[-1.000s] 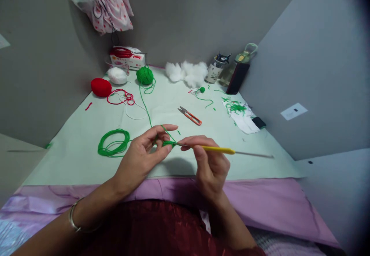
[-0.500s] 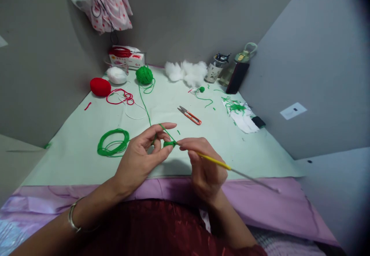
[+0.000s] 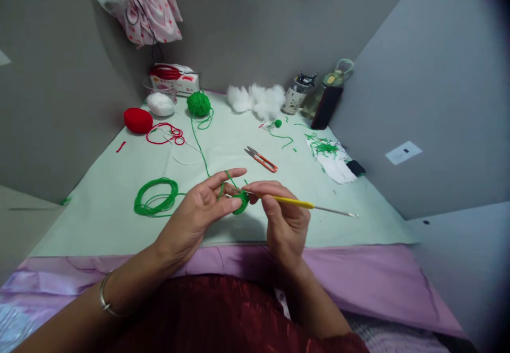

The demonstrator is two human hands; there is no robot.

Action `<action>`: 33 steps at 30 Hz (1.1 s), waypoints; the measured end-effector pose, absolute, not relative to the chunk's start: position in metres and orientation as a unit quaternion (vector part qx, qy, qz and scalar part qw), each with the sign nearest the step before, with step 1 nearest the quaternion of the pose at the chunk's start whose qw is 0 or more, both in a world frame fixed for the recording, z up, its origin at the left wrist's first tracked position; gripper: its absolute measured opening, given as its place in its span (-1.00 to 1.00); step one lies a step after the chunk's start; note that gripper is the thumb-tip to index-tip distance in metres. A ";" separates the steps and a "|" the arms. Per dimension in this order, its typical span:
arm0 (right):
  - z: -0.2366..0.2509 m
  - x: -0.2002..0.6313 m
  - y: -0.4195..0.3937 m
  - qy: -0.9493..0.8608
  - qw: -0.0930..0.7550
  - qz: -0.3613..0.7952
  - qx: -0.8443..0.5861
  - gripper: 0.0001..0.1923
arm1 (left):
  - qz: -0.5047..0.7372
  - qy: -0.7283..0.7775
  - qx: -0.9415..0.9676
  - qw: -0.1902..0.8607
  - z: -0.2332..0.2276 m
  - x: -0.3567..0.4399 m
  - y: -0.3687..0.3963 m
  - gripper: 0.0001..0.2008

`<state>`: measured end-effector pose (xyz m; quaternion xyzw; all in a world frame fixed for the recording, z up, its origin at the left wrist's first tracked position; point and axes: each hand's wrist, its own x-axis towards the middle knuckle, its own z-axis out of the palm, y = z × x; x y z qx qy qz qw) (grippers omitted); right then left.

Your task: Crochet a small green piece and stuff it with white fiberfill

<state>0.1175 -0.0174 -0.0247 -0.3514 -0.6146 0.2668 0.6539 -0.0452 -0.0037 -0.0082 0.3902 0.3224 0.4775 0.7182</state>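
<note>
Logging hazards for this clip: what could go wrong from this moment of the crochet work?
1. The right hand drives the crochet hook into the small green piece pinched by the left hand; the tip could prick a finger.
2. The green strand runs across the mat to the green yarn ball; a pull might roll the ball or snag the loose red yarn.

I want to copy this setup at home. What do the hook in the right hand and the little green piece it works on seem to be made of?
The crochet hook looks like a slim grey metal shaft, faintly shiny, with a matte yellow grip, probably plastic or rubber. The green piece, pinched by the left hand, looks like soft matte yarn, with visible looped strands; the fibre cannot be told.
</note>
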 end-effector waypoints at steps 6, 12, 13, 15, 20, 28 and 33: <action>-0.038 0.119 -0.023 -0.732 0.576 0.022 -0.363 -0.60 | 0.505 0.327 0.371 0.707 -0.012 -0.036 -0.005 -0.46; -0.031 0.122 -0.021 -0.649 0.651 0.148 -0.364 -0.67 | 0.447 0.328 0.284 0.782 -0.006 -0.043 0.001 -0.58; -0.029 0.122 -0.020 -0.620 0.667 0.202 -0.361 -0.71 | 0.453 0.329 0.297 0.773 -0.005 -0.044 0.001 -0.56; -0.027 0.121 -0.019 -0.587 0.675 0.279 -0.349 -0.76 | 0.468 0.333 0.340 0.744 -0.004 -0.043 -0.001 -0.50; -0.030 0.117 -0.018 -0.596 0.655 0.304 -0.350 -0.79 | 0.482 0.357 0.371 0.709 -0.003 -0.038 -0.007 -0.45; -0.029 0.125 -0.018 -0.495 0.696 0.395 -0.338 -0.83 | 0.434 0.310 0.310 0.787 -0.003 -0.049 0.000 -0.46; -0.027 0.125 -0.017 -0.455 0.696 0.458 -0.313 -0.84 | 0.440 0.310 0.341 0.771 -0.003 -0.046 -0.003 -0.47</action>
